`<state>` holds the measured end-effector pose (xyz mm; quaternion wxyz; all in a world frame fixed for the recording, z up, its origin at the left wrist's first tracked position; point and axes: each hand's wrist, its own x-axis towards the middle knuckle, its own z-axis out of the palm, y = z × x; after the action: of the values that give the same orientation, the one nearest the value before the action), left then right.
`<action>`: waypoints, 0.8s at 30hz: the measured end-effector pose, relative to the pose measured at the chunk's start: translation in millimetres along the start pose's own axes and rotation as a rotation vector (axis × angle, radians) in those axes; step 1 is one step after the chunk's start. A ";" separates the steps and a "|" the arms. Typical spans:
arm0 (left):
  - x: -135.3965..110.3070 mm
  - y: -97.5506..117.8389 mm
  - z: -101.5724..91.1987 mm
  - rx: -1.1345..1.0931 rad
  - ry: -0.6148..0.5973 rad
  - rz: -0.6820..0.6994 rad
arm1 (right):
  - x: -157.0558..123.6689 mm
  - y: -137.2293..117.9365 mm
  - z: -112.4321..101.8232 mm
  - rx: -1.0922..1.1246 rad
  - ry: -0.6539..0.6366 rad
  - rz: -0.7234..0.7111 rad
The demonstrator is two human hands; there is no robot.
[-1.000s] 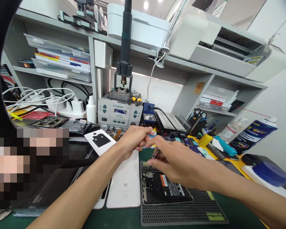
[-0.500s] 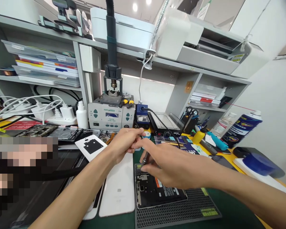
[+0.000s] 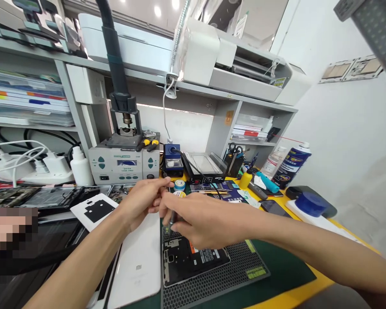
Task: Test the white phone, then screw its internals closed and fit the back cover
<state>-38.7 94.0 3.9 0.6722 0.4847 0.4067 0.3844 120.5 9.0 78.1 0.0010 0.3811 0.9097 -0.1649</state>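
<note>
My right hand (image 3: 199, 219) is closed around a dark, slim, pen-like tool, probably a screwdriver (image 3: 173, 218). Only a short grey length of it shows below the fingers. My left hand (image 3: 143, 199) has its fingers pinched together and meets the right fingertips; whatever is between them is hidden. Both hands are raised above an opened phone (image 3: 193, 262), whose black inside and battery label face up. The phone lies on a grey honeycomb-patterned mat (image 3: 212, 287). Left of it, under my left hand, lies a white tablet-like back panel (image 3: 137, 262).
A hot-air rework station (image 3: 124, 161) stands at the back, with a soldering iron base (image 3: 173, 161) beside it. A white card (image 3: 79, 210) lies at left. Toward the right are a yellow bottle (image 3: 245, 179), a spray can (image 3: 291, 167) and a blue round lid (image 3: 311, 202). Another person's blurred part shows at far left.
The view has swung to the right, so the bench appears shifted left. My hands stay together above the phone, the right one still holding the dark tool.
</note>
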 end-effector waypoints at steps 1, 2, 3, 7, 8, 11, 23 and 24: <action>-0.1 0.3 0.0 0.002 0.006 -0.002 | 0.0 0.2 0.0 -0.006 0.002 -0.029; 0.0 0.5 -0.1 0.004 0.009 -0.004 | 0.1 0.7 0.8 -0.027 0.017 -0.050; 0.2 0.7 -0.1 0.006 0.010 -0.006 | 0.4 1.1 2.3 -0.055 0.036 -0.065; 1.7 1.1 -0.4 0.004 0.011 -0.013 | 1.8 1.6 11.5 -0.106 0.115 -0.065; 1.9 1.2 -0.5 0.004 0.011 -0.014 | 1.9 1.1 14.0 -0.093 0.133 -0.048; 1.7 1.3 -0.8 0.001 0.009 -0.012 | 1.4 -1.0 21.8 -0.040 0.184 0.004; -3.1 6.2 -4.5 0.085 -0.072 0.053 | -30.8 2.8 5.0 0.474 0.618 0.131; -6.8 7.7 -2.5 0.111 -0.107 0.046 | -41.4 8.6 -0.4 0.580 0.781 0.170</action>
<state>-44.5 90.5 11.9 0.6560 0.5506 0.3795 0.3500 155.9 -13.9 81.2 -0.4328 0.4719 0.7244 -0.2556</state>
